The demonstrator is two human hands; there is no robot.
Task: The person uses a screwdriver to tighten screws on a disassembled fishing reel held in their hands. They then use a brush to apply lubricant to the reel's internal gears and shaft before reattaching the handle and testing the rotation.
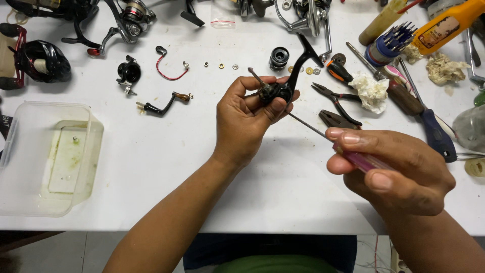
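Both your hands are raised over the white table [151, 151]. Your left hand [242, 119] is clamped around a black reel body [275, 92], fingers curled on it, its stem sticking up past your fingertips. Your right hand [399, 169] is closed on the pink handle of a screwdriver [353, 156], whose thin shaft runs up-left to touch the reel body. Just right of the reel body lie pliers [336, 98] and a crumpled tissue [371, 91]; well left of it sits a clear plastic tub [30, 197]
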